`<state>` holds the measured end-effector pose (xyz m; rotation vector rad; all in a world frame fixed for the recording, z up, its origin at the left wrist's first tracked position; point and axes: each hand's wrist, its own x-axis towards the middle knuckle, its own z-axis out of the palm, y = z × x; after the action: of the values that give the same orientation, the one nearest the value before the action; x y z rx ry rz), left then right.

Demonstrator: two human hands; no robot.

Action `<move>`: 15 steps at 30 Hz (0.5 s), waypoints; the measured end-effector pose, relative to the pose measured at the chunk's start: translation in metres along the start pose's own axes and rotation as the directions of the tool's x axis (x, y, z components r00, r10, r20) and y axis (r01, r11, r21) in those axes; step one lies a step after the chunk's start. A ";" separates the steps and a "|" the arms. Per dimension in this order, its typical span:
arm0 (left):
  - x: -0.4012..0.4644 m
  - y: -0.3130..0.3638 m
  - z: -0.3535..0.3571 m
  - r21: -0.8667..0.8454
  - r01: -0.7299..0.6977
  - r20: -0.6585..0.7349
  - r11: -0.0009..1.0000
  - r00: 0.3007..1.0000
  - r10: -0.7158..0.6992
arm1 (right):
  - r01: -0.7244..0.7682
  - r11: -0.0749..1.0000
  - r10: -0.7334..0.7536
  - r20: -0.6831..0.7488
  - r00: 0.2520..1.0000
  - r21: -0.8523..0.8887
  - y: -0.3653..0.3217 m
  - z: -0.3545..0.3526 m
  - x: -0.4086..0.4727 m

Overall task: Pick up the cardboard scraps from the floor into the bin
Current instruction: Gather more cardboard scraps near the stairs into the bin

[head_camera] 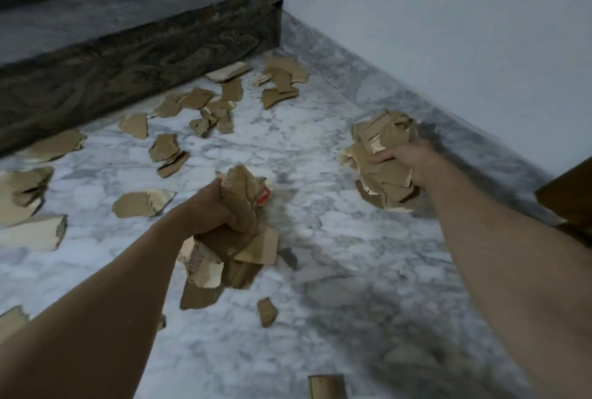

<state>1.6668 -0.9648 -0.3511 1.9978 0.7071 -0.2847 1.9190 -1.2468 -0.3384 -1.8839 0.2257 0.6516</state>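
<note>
My left hand [213,209] is shut on a bunch of torn brown cardboard scraps [235,251], one with a red mark, held above the marble floor. My right hand [408,160] grips a second, bigger bunch of scraps [379,155] further right, near the wall. Several loose scraps [198,107] lie scattered on the floor toward the step, more scraps [22,193] at the left edge, and one small scrap [266,312] lies below my left hand. No bin is clearly visible.
A dark marble step [134,56] runs across the back left. A pale wall [448,30] with a grey skirting closes the right side. A brown cardboard edge [567,197] pokes in at the right, and another brown piece [326,387] shows at the bottom.
</note>
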 end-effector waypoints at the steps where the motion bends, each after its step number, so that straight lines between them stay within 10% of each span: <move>1: -0.006 -0.010 -0.010 -0.048 -0.013 -0.028 0.999 1.000 0.011 | -0.002 0.997 0.000 0.029 1.000 0.079 -0.001 -0.001 -0.008; 15: -0.146 -0.152 -0.096 -0.069 0.308 -0.073 0.949 0.947 -0.313 | 0.194 0.870 0.058 0.485 0.873 -0.453 0.010 0.213 -0.149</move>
<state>1.4519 -0.8794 -0.3429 1.8485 1.0750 -0.3643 1.7196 -1.0802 -0.3246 -2.1131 -0.3739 1.1939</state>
